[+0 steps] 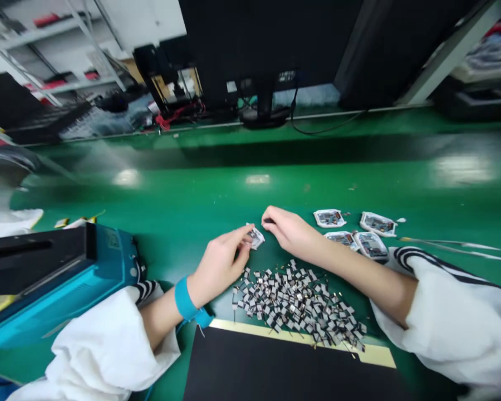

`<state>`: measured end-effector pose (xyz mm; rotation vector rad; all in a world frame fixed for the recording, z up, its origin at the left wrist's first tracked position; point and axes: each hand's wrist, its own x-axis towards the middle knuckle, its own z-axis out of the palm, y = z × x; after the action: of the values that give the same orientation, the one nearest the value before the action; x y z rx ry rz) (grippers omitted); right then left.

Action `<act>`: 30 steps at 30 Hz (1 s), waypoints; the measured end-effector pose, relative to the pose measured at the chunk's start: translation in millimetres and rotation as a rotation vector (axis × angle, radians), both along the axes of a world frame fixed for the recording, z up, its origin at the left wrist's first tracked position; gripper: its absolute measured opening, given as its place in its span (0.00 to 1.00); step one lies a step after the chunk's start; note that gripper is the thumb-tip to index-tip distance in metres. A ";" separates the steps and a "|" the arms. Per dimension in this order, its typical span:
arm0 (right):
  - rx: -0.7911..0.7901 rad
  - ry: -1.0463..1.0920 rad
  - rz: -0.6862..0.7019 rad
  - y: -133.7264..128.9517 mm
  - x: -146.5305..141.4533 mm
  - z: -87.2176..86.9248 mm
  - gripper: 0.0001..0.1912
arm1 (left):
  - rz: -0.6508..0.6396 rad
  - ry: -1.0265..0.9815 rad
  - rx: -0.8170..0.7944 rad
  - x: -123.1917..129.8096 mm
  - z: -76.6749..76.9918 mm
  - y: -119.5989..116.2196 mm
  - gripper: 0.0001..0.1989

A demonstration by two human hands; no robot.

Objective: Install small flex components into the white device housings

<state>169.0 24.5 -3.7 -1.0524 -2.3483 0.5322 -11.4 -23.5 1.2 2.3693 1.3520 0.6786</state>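
Our left grip (219, 269) pinches a small white electronic part (255, 238) narrowly; our right grip (290, 231) curls just beside it, holding what we cannot tell. A heap of tiny components (298, 306) lies at six o'clock on the green surface (401, 184).

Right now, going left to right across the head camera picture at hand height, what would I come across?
Blue-and-black machine → left hand pinching a small card → right hand → white-edged printed cards → long metal tweezers
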 end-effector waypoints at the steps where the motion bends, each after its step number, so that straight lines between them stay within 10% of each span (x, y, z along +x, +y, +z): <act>1: -0.016 -0.017 0.020 0.2 -1.1 -0.1 0.04 | -0.014 -0.047 -0.012 -1.4 1.2 0.8 0.19; 8: 0.177 -0.198 0.089 -14.6 -8.5 -5.7 0.08 | -0.229 -0.022 -0.139 -13.6 -6.2 18.3 0.34; 13: 0.473 -0.411 0.059 -25.0 -17.7 -8.9 0.06 | -0.138 -0.100 -0.145 -13.2 -17.4 20.3 0.32; 21: 0.408 -0.403 -0.005 -26.0 -24.4 3.3 0.04 | -0.095 -0.366 -0.234 -10.3 -21.1 15.4 0.31; 30: 0.716 -0.325 0.035 -20.0 -20.4 -5.6 0.07 | -0.099 -0.559 -0.371 -8.6 -19.0 14.2 0.32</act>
<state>148.6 4.6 -9.4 -0.7847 -2.5132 -0.4889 -20.0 -9.3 -17.7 1.7612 1.0025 0.8864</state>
